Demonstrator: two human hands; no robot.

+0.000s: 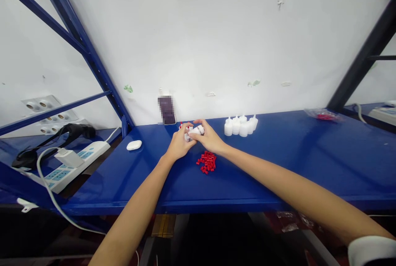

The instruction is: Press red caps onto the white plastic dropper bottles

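Both hands meet over the blue table, around a small white squeeze bottle [196, 130] that lies tilted between them. My right hand [211, 139] is closed on it, with the thumb along its near side. My left hand [180, 144] curls its fingers round the bottle's left end, and that end is partly hidden. Just behind the left fingers, red caps [181, 124] show on white bottles, mostly covered by the hand. A loose pile of small red caps [208, 161] lies on the table in front of my hands. To the right stands a group of several uncapped white bottles [236, 126].
A phone [168, 111] leans on the wall, and a white earbud case [134, 145] lies at left. Farther left are a power strip [82, 163], a cable and a black strap [52, 142]. A plastic bag with red contents [324, 115] lies far right. Blue posts [93, 55] frame the table [293, 154].
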